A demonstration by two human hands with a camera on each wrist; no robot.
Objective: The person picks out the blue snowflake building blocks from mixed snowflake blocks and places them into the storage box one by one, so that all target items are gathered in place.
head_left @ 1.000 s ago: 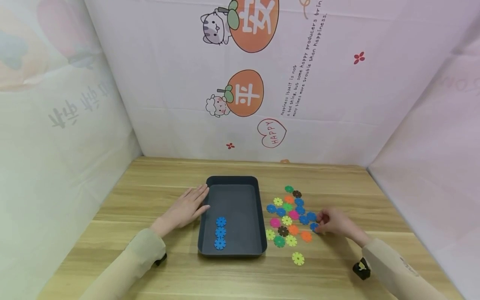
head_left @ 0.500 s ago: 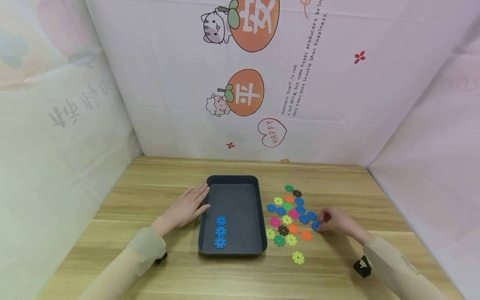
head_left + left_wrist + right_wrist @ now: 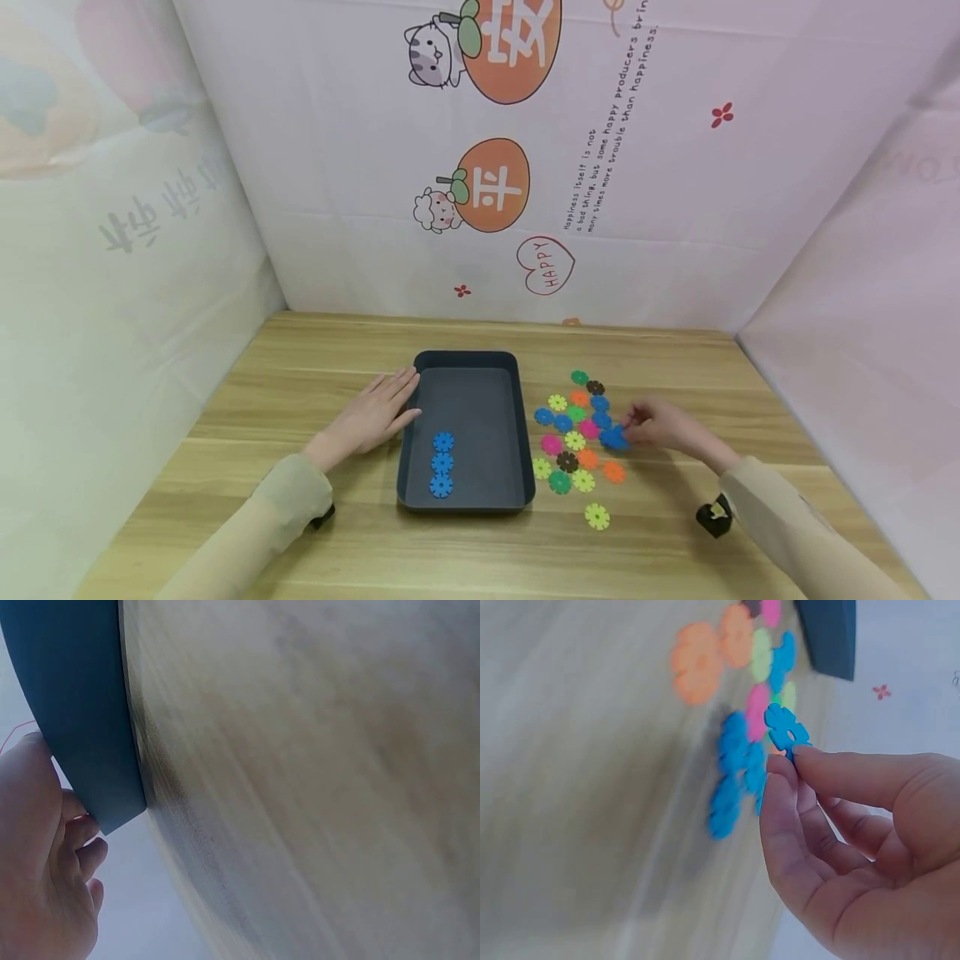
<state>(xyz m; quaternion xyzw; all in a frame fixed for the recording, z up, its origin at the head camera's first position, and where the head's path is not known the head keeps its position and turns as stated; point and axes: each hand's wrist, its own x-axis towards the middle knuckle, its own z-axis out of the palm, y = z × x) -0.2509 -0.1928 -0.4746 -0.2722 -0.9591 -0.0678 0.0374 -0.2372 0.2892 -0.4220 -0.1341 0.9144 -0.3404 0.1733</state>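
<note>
In the right wrist view my right hand (image 3: 870, 832) pinches a blue snowflake disc (image 3: 784, 727) between thumb and index finger, raised over the other discs. In the head view that right hand (image 3: 663, 427) is at the right side of a spread of coloured discs, and the held disc overlaps blue discs (image 3: 613, 437) lying there. My left hand (image 3: 369, 417) rests its straight fingers on the left rim of a dark grey tray (image 3: 480, 492). Three blue discs (image 3: 442, 463) lie in a column inside the tray. The left wrist view shows my left hand (image 3: 45, 855) against the tray's outer wall (image 3: 82, 705).
Yellow (image 3: 597, 517), orange (image 3: 614, 472), pink (image 3: 551, 445), green (image 3: 559, 482) and brown (image 3: 567, 462) discs lie on the wooden table (image 3: 337, 550), right of the tray. Printed cloth walls (image 3: 337, 167) close off the back and both sides.
My right hand has lifted the blue disc from the right edge of the spread and moved it left and away from me. The left hand and tray stay put.
</note>
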